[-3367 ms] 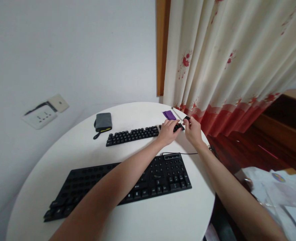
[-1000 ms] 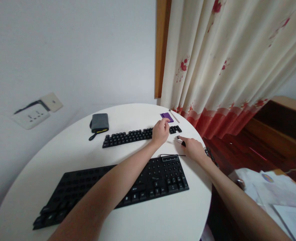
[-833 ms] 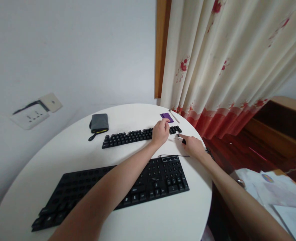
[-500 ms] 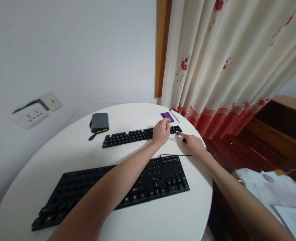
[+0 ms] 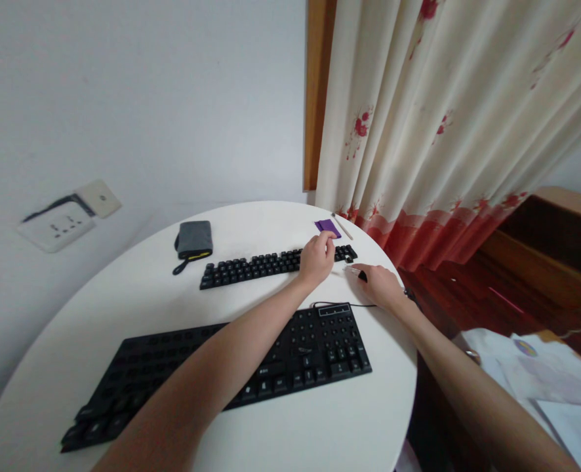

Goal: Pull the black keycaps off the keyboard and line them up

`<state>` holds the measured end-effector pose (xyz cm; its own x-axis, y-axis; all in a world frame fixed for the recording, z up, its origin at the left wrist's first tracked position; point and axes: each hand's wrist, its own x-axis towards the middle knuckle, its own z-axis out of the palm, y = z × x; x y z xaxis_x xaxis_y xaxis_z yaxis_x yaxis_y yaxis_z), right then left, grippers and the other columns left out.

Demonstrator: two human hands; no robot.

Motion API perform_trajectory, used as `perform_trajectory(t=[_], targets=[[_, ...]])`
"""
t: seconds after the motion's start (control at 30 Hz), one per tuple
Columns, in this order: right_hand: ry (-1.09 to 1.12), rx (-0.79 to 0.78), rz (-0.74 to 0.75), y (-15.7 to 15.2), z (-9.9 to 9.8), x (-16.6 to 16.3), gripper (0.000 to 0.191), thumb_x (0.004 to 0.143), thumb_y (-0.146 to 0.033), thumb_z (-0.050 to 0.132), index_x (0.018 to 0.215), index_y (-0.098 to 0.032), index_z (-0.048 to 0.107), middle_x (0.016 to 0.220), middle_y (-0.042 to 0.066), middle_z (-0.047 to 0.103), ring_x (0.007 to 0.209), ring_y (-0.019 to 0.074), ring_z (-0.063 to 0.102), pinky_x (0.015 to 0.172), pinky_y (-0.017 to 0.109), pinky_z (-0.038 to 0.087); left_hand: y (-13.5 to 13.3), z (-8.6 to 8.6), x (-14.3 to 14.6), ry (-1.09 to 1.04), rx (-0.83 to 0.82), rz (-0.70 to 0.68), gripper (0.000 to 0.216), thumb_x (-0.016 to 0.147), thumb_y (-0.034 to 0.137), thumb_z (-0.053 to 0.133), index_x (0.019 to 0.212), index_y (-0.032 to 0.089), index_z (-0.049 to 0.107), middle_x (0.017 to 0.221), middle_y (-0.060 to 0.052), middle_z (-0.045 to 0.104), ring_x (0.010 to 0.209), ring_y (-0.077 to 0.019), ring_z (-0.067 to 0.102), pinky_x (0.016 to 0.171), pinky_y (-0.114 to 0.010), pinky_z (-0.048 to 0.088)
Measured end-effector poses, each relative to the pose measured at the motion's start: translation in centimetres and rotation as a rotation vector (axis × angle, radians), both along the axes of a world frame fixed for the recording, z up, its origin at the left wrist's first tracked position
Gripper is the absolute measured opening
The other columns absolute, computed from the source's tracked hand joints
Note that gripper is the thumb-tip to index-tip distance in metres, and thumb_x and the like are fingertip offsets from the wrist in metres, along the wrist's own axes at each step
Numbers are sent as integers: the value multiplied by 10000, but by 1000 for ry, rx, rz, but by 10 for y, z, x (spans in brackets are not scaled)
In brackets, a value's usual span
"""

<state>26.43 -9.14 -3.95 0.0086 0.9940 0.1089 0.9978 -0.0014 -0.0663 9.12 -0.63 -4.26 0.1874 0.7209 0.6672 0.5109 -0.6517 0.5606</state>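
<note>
A black keyboard (image 5: 315,347) lies across the near table, partly hidden under my left forearm. Its left side shows several bare key positions. Beyond it, rows of loose black keycaps (image 5: 251,267) are lined up close together. My left hand (image 5: 317,257) rests over the right part of these rows with its fingers curled; whatever may be in them is hidden. At the right end of the rows, my right hand (image 5: 381,283) is closed around a small keycap puller (image 5: 362,275) with a black body and a pale, thin front end. A single keycap (image 5: 348,259) lies just beyond its tip.
On the white round table (image 5: 172,295) are a grey zip pouch (image 5: 195,238), a purple cloth (image 5: 328,228) and a thin pale stick-like tool (image 5: 342,227). A cable (image 5: 340,303) runs behind the keyboard. Curtains (image 5: 393,131) hang behind; papers (image 5: 531,367) lie at right.
My right index finger has drawn back from the keycap at the right end of the rows, and the puller's front end shows more. My left hand has stayed in place.
</note>
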Motion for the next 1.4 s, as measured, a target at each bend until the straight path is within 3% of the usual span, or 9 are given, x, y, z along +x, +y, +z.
perform_trajectory(t=[1.4], targets=[[-45, -47, -7, 9, 7, -7, 461, 949, -278, 499, 1401, -310, 587, 1090, 125, 755, 974, 297, 721, 838, 352, 494, 1, -1, 1, -8, -9, -9, 224, 972, 146, 435, 1086, 207, 619, 876, -31, 691, 814, -167, 643, 783, -278, 470]])
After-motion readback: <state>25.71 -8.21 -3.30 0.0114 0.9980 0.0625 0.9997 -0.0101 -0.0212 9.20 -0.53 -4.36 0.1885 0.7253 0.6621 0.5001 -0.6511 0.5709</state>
